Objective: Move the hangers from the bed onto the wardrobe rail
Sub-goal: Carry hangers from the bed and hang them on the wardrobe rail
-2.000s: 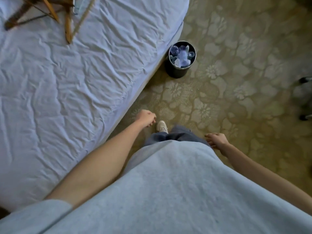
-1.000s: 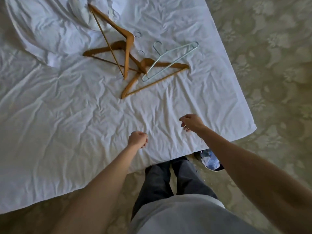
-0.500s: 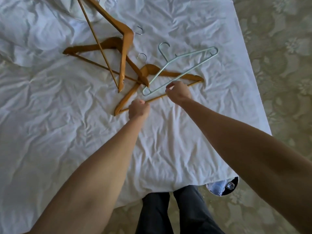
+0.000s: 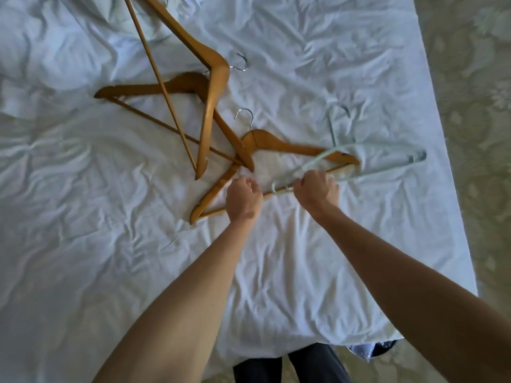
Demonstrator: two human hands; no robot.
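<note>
All four hangers lie on the white-sheeted bed [image 4: 359, 258], so by this evidence none has reached the wardrobe rail, which is out of view. The right hand [image 4: 316, 190] is clenched on the lower bar of the pale green thin plastic hanger [image 4: 387, 150], which overlaps the nearest brown wooden hanger [image 4: 279, 146]; the left hand [image 4: 243, 196] is curled loosely beside that wooden hanger's bar, and contact cannot be confirmed. Two further brown wooden hangers [image 4: 210, 106] lie crossed further up the bed, untouched.

Right hand [image 4: 316, 190] now closed on the pale green hanger [image 4: 367, 150], which has swung round and blurred, no longer lying across the near wooden hanger [image 4: 279, 146] as before. Left hand [image 4: 243, 197], fist curled, reached that hanger's lower bar.
</note>
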